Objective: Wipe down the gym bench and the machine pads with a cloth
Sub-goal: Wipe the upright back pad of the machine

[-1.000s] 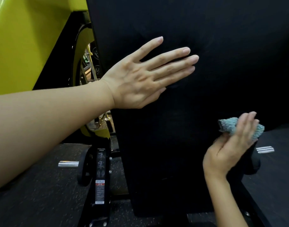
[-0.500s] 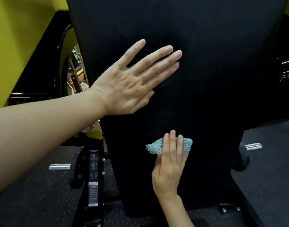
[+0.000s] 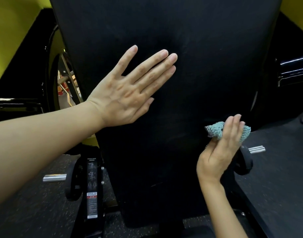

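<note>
A tall black back pad [image 3: 190, 66] of a gym machine fills the middle of the view. My left hand [image 3: 130, 93] lies flat against its left half, fingers spread and holding nothing. My right hand [image 3: 221, 150] holds a bunched light-blue cloth [image 3: 216, 130] against the pad's lower right edge. The fingers cover part of the cloth.
A black frame post with an instruction label [image 3: 92, 188] stands at the pad's lower left, with a chrome peg [image 3: 54, 178] beside it. Another chrome peg [image 3: 256, 149] sticks out at the right. Yellow machine panels [image 3: 11, 40] rise at the left. Speckled dark rubber floor [image 3: 27, 212] lies below.
My right hand has swept the cloth from the pad's lower middle back to its right edge. My left hand stays flat on the pad.
</note>
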Tool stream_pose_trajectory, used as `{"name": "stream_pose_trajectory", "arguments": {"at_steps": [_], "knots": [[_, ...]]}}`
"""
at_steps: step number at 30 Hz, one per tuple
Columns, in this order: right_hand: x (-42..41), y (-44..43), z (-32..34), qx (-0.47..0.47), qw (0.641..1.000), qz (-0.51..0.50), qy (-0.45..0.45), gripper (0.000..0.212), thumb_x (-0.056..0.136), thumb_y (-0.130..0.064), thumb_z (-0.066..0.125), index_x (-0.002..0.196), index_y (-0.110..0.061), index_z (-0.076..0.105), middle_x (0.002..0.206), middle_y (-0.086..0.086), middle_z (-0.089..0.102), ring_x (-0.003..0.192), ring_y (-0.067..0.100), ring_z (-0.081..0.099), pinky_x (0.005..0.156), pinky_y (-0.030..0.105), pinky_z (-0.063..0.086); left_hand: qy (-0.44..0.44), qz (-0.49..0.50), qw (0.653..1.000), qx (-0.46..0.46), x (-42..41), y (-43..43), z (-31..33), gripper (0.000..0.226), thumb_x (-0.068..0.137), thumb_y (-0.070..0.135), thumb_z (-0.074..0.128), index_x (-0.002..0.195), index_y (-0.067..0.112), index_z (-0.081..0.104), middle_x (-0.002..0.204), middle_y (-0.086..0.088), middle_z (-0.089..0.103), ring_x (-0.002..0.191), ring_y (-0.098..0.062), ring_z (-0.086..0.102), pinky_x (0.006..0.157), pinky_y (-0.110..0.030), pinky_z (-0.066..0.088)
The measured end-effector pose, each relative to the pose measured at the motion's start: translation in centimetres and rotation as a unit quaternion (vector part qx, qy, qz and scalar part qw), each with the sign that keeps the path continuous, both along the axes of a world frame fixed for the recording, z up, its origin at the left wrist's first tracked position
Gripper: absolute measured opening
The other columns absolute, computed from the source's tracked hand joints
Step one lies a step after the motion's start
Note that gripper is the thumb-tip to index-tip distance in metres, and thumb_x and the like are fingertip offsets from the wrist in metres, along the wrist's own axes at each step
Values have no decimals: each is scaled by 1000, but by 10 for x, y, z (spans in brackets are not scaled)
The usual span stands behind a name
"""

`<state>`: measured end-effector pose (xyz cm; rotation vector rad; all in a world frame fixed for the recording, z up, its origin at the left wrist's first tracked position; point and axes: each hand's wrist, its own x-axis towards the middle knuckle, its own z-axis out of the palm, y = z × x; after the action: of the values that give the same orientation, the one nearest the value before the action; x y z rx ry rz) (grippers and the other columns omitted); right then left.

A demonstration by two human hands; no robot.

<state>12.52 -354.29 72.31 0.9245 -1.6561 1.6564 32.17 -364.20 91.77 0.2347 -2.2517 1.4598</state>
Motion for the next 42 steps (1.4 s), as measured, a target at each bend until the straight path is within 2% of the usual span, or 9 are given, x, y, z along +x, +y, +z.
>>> {"name": "stream_pose_trajectory", "arguments": {"at_steps": [5,8,11,15,20,24,34,39,42], "knots": [[50,-16,9,-8,999,2,-36,51,100,-3,37,151,1,29,160,13,23,151,31,16,118,62,19,3,-3,1000,0,-3,2,-4,65,102,32,18,158,5,-1,167,-11,1,153,-26,1,119,-50,-11],[88,-25,10,39,998,37,29,55,100,-17,40,153,-7,24,162,0,18,153,23,10,121,58,14,5,-2,1000,-3,-5,4,-7,65,102,31,18,158,4,0,167,-12,1,153,-26,2,119,-51,-11],[90,-25,7,79,990,59,99,53,106,-34,29,154,-12,19,164,-7,10,153,18,8,123,51,2,6,1,1000,-4,-8,5,-10,65,102,32,17,158,4,-1,167,-13,1,153,-27,0,119,-50,-11],[54,-16,10,105,976,13,190,50,109,-32,23,153,-9,24,160,3,24,152,18,17,122,51,0,10,4,1000,-1,-10,7,-15,66,101,32,19,158,4,-2,167,-13,0,153,-28,-1,119,-50,-12],[10,-8,53,75,984,-33,159,57,107,-33,21,150,3,28,158,21,26,150,27,16,121,48,-3,14,5,1000,2,-14,8,-20,67,101,32,18,158,3,-3,166,-14,-1,153,-29,0,119,-49,-14],[3,-8,69,66,985,-19,160,64,106,-37,19,148,11,26,156,31,23,150,31,11,123,46,0,18,3,1000,10,-18,10,-24,67,101,33,18,158,3,-4,166,-15,-1,153,-30,-1,119,-49,-14],[20,9,-30,129,986,5,107,59,107,-33,24,154,-2,9,163,8,8,153,25,5,125,42,3,2,12,1000,-18,-28,15,-36,67,101,33,14,157,1,-3,166,-15,-2,153,-28,0,119,-51,-13],[22,10,-38,117,990,14,73,54,108,-32,20,154,-2,17,162,8,11,153,22,5,125,41,3,-14,15,999,-38,-38,20,-50,66,101,33,9,157,-1,-3,165,-16,-1,153,-27,2,119,-52,-9],[13,10,-28,99,992,14,73,52,107,-25,26,153,-1,20,162,10,13,153,21,6,124,42,3,-18,20,999,-45,-43,22,-58,65,101,33,4,157,-1,-3,166,-16,-1,153,-28,1,120,-52,-7]]}}
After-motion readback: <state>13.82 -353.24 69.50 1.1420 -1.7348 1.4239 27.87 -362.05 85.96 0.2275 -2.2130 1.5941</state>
